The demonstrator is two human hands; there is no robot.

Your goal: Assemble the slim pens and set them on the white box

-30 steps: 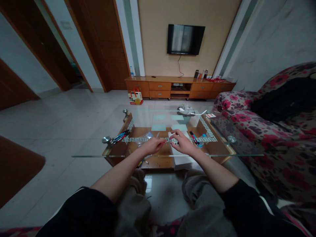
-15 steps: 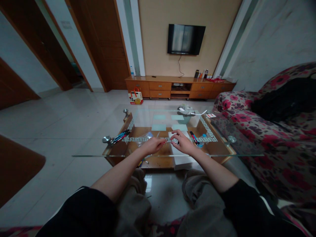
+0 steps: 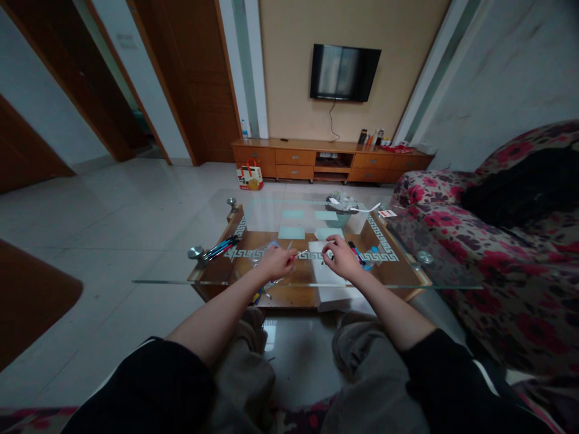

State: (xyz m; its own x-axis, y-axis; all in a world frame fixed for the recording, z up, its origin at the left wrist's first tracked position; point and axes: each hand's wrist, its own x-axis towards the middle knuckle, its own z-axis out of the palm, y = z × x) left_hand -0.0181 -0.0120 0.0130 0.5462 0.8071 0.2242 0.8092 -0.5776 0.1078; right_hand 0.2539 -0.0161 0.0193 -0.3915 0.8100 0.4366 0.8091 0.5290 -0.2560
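While both hands sit just above the glass worktop [image 3: 172, 281], the left hand [image 3: 277, 263] has its grip pinched on a thin pen piece [image 3: 299, 255], red at the held end, pale tip pointing toward the right hand [image 3: 344, 260]. Right grip is curled around something small and dark [image 3: 326, 257]; too small to tell what, probably the mating pen part. The two pieces are apart, small gap between them, over the white paper [image 3: 330, 283].

My read for doing this well: keep both wrists low and braced near the glass, line the thin piece up axially with the dark part before closing the gap, don't force it at an angle. The thin piece looks flexible, so hold it close to the tip.

Nearby: bundle of pens [image 3: 221, 248] near the left edge, a couple more pens [image 3: 358, 254] just right of the right hand, a clear plastic bag [image 3: 266, 249] beyond the left hand.
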